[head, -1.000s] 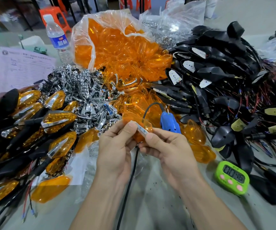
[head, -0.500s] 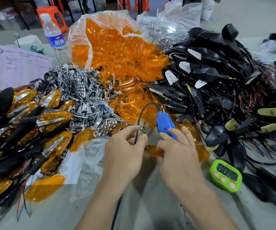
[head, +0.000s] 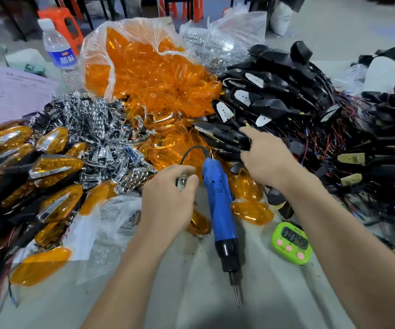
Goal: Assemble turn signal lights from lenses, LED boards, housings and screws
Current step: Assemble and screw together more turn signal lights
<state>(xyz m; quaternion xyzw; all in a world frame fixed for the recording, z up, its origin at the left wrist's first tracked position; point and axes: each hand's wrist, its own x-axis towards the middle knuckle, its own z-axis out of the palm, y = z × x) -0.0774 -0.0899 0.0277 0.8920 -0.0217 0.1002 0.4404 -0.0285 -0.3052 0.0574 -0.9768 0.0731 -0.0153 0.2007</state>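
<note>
Table (head: 191, 293): one blue screwdriver (head: 217, 198), one green timer (head: 291, 243), two hands.

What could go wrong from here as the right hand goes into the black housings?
1. The right hand reaches into the housing pile, where red wires tangle; pulling one may drag others.
2. The blue screwdriver lies between the arms, so a forearm might knock it.
3. The left hand pinches a small chrome part; it could slip into the clutter.
</note>
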